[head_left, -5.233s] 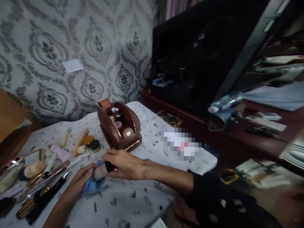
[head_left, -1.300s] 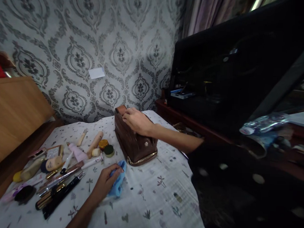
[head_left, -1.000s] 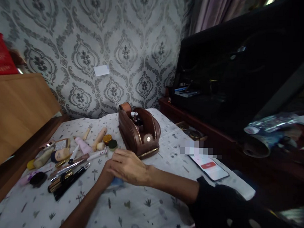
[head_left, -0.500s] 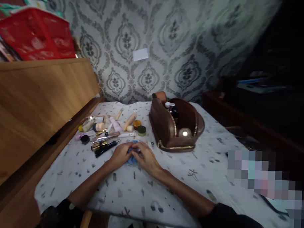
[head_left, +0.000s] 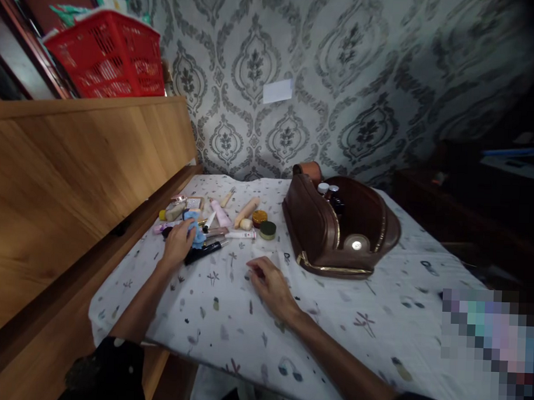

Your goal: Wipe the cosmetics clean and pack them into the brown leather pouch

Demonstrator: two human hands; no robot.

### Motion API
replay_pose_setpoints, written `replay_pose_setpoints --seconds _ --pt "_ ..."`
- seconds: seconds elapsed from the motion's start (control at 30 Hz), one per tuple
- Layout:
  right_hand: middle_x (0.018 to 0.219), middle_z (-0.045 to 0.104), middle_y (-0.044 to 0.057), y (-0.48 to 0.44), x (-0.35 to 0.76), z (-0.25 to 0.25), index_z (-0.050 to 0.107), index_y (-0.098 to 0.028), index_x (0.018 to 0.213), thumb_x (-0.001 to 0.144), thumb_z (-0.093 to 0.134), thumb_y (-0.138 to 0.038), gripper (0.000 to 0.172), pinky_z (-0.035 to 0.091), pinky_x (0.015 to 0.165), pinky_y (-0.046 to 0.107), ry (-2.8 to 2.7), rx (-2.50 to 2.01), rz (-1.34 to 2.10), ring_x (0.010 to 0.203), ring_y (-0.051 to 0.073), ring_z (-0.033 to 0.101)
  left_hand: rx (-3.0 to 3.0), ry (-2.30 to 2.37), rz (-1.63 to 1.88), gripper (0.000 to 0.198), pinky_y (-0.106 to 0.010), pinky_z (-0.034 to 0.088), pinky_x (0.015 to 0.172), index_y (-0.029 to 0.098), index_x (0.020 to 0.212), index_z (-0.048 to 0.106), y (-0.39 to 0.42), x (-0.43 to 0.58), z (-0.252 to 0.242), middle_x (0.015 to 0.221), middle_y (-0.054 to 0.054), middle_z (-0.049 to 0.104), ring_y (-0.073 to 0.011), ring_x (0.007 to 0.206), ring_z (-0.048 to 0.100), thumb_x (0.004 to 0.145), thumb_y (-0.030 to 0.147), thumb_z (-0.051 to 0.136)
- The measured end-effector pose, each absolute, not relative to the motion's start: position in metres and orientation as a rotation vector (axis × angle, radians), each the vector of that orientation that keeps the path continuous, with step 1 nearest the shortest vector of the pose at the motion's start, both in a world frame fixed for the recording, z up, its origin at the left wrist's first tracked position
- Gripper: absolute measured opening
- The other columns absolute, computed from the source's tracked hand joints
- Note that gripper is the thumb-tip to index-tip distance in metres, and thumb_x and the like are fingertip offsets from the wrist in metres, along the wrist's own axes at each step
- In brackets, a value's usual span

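Note:
Over the cosmetics on the left of the table, my left hand (head_left: 179,243) is closed on a crumpled blue cloth (head_left: 198,235), which covers part of the pile. Just under it lie a black mascara-like tube (head_left: 205,251) and a white tube (head_left: 242,235). My right hand (head_left: 272,289) rests low over the tablecloth in the middle, fingers loosely bent with a gap at the thumb and nothing visible in them. Beyond it stand a dark green lidded jar (head_left: 267,230) and an amber jar (head_left: 260,218). A pink tube (head_left: 220,213) and a peach tube (head_left: 248,211) lie farther back.
A brown leather bag (head_left: 312,225), unzipped with bottles (head_left: 332,196) inside, stands right of the jars. The patterned tablecloth (head_left: 245,333) covers the table. A wooden panel (head_left: 97,153) borders the left, with a red basket (head_left: 118,58) on top. A blurred-out object (head_left: 494,330) lies at right.
My hands were together on the blue cloth at the table's middle. Now the left has carried it leftward onto the cosmetics, and the right has let go. The view has shifted slightly left.

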State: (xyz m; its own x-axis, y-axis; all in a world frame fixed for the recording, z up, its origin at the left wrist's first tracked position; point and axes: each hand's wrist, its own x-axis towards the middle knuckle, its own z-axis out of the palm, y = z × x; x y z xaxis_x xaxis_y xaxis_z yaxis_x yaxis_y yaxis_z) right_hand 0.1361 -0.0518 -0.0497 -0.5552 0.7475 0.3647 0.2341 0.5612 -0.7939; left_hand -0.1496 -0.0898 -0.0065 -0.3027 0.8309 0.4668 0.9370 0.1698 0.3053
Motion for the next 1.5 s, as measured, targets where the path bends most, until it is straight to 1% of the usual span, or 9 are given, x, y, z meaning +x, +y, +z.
replay_pose_setpoints --seconds 0.07,0.27,0.6,0.67,0.8,1.03,1.23,1.37,1.5 --pt "0.09 0.061 0.005 -0.051 0.136 -0.05 0.061 -0.02 0.095 0.086 0.051 -0.017 0.014 0.048 0.069 0.031 -2.088 -0.778 0.908 0.078 0.019 0.059 -1.752 -2.268 -0.814 0.036 -0.041 0.049 0.092 0.016 0.124 0.06 -0.091 -0.153 -0.015 0.112 -0.012 0.07 -0.0272 0.104 0.064 0.096 0.03 0.042" --pt "0.09 0.061 0.005 -0.051 0.135 -0.048 0.061 -0.02 0.091 0.086 0.051 -0.017 0.013 0.047 0.069 0.031 -2.103 -0.77 0.914 0.078 0.018 0.058 -1.903 -2.169 -0.778 0.037 -0.041 0.043 0.102 0.018 0.13 0.058 -0.088 -0.121 -0.026 0.129 -0.01 0.064 -0.0253 0.12 0.056 0.098 0.031 0.043" --pt "0.089 0.061 0.005 -0.051 0.134 -0.047 0.062 -0.019 0.09 0.086 0.05 -0.016 0.014 0.046 0.07 0.032 -2.114 -0.749 0.916 0.077 0.018 0.057 -2.093 -1.952 -0.473 0.04 -0.058 0.03 0.111 0.024 0.132 0.055 -0.101 -0.065 -0.023 0.129 -0.01 0.063 -0.0318 0.134 0.044 0.095 0.017 0.043" --pt "0.088 0.061 0.005 -0.05 0.133 -0.048 0.063 -0.019 0.09 0.086 0.05 -0.017 0.013 0.046 0.071 0.032 -2.11 -0.739 0.918 0.078 0.019 0.057 -2.162 -1.912 -0.477 0.04 -0.056 0.034 0.11 0.024 0.131 0.056 -0.105 -0.055 -0.028 0.13 -0.01 0.063 -0.0308 0.135 0.043 0.094 0.014 0.042" --pt "0.086 0.06 0.005 -0.049 0.133 -0.05 0.062 -0.02 0.087 0.087 0.05 -0.02 0.012 0.046 0.071 0.033 -2.104 -0.734 0.895 0.078 0.02 0.057 -2.334 -1.783 -0.592 0.036 -0.046 0.045 0.107 0.022 0.125 0.059 -0.109 -0.04 -0.039 0.134 -0.011 0.06 -0.0263 0.137 0.043 0.094 0.013 0.042" --pt "0.083 0.06 0.005 -0.049 0.135 -0.05 0.063 -0.02 0.085 0.087 0.05 -0.023 0.013 0.046 0.068 0.033 -2.1 -0.759 0.894 0.073 0.02 0.056 -2.461 -1.667 -0.632 0.028 -0.045 0.043 0.11 0.016 0.115 0.062 -0.11 -0.038 -0.041 0.127 -0.013 0.064 -0.0265 0.138 0.042 0.093 0.011 0.046" --pt "0.084 0.062 0.005 -0.05 0.135 -0.048 0.063 -0.021 0.084 0.087 0.05 -0.023 0.013 0.046 0.069 0.034 -2.111 -0.746 0.908 0.076 0.021 0.058 -2.409 -1.64 -0.497 0.032 -0.051 0.036 0.113 0.018 0.121 0.06 -0.1 -0.048 -0.028 0.131 -0.012 0.062 -0.0294 0.138 0.042 0.095 0.012 0.043" --pt "0.085 0.063 0.006 -0.05 0.136 -0.049 0.064 -0.02 0.087 0.087 0.05 -0.024 0.015 0.046 0.069 0.033 -2.099 -0.745 0.924 0.076 0.02 0.058 -2.333 -1.717 -0.618 0.034 -0.047 0.036 0.113 0.018 0.127 0.057 -0.091 -0.063 -0.014 0.137 -0.012 0.058 -0.0266 0.136 0.044 0.097 0.016 0.041" --pt "0.086 0.062 0.006 -0.049 0.137 -0.05 0.064 -0.02 0.088 0.088 0.049 -0.027 0.017 0.045 0.068 0.032 -2.109 -0.75 0.913 0.075 0.019 0.058 -2.125 -1.998 -0.785 0.036 -0.048 0.038 0.11 0.019 0.129 0.056 -0.081 -0.087 -0.007 0.13 -0.013 0.061 -0.0273 0.128 0.05 0.096 0.018 0.04"
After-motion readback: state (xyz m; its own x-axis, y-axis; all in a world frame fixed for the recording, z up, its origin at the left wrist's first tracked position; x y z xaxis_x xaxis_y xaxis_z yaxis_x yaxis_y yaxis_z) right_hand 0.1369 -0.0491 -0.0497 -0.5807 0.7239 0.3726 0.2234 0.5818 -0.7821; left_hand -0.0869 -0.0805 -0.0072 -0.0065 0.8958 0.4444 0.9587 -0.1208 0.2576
